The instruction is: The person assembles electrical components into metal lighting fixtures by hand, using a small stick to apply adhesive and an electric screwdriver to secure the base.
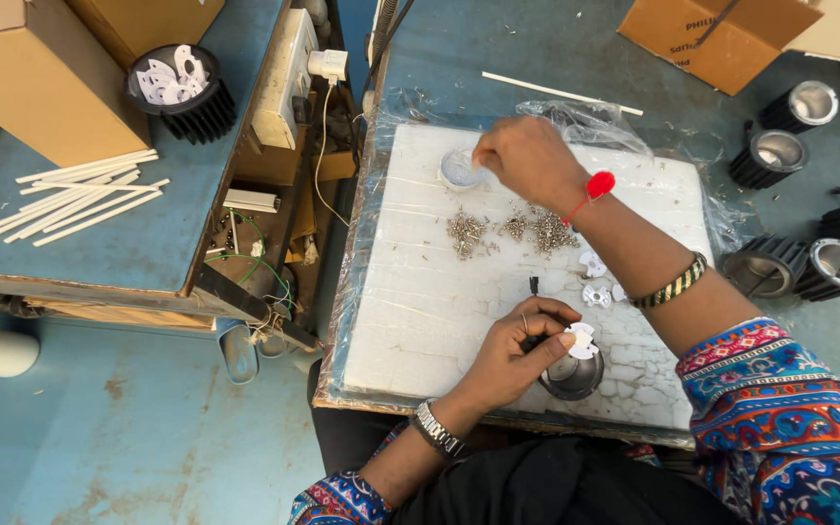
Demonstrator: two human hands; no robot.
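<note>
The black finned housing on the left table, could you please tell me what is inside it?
The black finned housing holds a loose heap of flat white plastic pieces, filling it to the rim. Anything beneath that top layer is covered and cannot be seen.

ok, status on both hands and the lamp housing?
Left hand holds dark lamp housing, white part on top. Right hand reaches to small white cup. Screw piles between; nothing blocking.

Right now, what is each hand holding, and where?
Left hand grips the round metal housing at its rim. Right hand reaches into the small white cup; any hold is hidden.
</note>
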